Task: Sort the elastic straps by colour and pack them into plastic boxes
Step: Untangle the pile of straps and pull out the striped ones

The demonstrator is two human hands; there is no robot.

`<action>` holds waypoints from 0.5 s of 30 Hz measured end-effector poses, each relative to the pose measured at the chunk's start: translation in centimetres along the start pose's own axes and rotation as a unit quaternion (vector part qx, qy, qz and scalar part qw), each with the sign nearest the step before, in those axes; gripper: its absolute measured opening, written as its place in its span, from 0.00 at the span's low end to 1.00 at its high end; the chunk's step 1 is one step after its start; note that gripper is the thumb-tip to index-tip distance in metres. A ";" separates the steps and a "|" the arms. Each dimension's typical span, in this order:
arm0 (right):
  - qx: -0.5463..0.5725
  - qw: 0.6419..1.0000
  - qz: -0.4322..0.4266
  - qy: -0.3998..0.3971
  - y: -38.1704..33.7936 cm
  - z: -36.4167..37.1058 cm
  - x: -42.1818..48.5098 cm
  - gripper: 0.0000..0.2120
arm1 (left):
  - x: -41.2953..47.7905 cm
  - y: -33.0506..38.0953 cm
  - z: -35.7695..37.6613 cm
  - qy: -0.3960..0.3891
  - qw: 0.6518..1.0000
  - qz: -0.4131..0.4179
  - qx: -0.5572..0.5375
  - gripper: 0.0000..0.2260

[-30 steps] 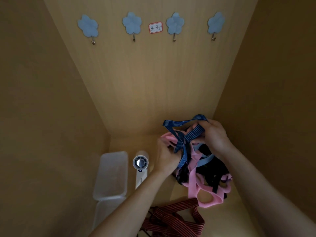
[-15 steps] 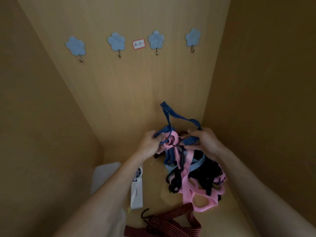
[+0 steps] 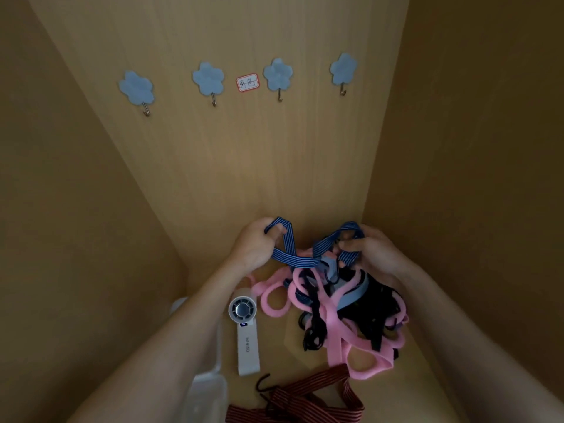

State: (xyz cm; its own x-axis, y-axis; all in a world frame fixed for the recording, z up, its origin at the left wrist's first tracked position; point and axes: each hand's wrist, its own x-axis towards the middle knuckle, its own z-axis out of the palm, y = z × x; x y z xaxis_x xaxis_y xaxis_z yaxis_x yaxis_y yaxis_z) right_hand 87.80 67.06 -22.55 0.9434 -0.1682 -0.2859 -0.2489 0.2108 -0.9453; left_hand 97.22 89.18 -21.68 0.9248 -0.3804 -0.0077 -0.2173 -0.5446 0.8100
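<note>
- two grips on one strap: left grip (image 3: 256, 245) is clenched round one end loop of the blue striped strap (image 3: 300, 261), and right grip (image 3: 372, 251) pinches the other end.
- strap's long axis runs roughly left-right between them, sagging mid-span, raised off the table (image 3: 283, 355).
- the sag touches the top of the pink-black tangle (image 3: 345, 312), bunched under the right grip; cannot tell if it's threaded through.
- plastic boxes (image 3: 210, 389) sit down-left, mostly hidden by the left forearm, so the left grip is nearer.
- my read: draw the strap up-left, right side releases last; snagging a pink loop is the risk.
</note>
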 end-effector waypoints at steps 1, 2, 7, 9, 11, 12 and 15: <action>0.002 1.000 -0.009 0.007 -0.3 0.1 -0.1 0.08 | 0.0 0.9 -0.5 0.000 1.000 0.023 0.011 0.11; -0.006 1.000 -0.018 0.012 -0.5 0.3 -0.3 0.09 | -0.1 2.0 -1.0 -0.001 0.999 0.047 0.019 0.10; -0.150 0.985 -0.085 0.018 -1.7 1.7 -0.1 0.24 | -1.7 8.7 -3.4 -0.033 0.983 0.171 0.062 0.13; -0.185 0.977 -0.105 0.019 -2.4 2.8 0.3 0.31 | -2.5 11.2 -3.8 -0.049 0.971 0.224 0.072 0.11; -0.176 0.978 -0.109 -0.007 -3.1 3.9 0.6 0.24 | -3.3 13.6 -3.8 -0.057 0.957 0.275 0.074 0.10; -0.173 0.979 -0.106 -0.022 -3.4 4.6 0.5 0.19 | -3.7 14.5 -3.7 -0.058 0.952 0.292 0.075 0.10; -0.169 0.978 -0.120 -0.029 -3.9 6.0 0.2 0.14 | -3.8 15.7 -3.6 -0.060 0.947 0.311 0.061 0.10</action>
State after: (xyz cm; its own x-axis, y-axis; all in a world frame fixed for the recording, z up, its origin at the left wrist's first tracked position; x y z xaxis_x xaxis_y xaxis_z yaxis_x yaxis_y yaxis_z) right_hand 90.27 71.94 -18.02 0.9920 -0.1161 -0.0494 -0.0677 -0.1599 -0.9848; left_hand 91.40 84.75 -6.85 0.5656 -0.7343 0.3754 -0.7488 -0.2664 0.6069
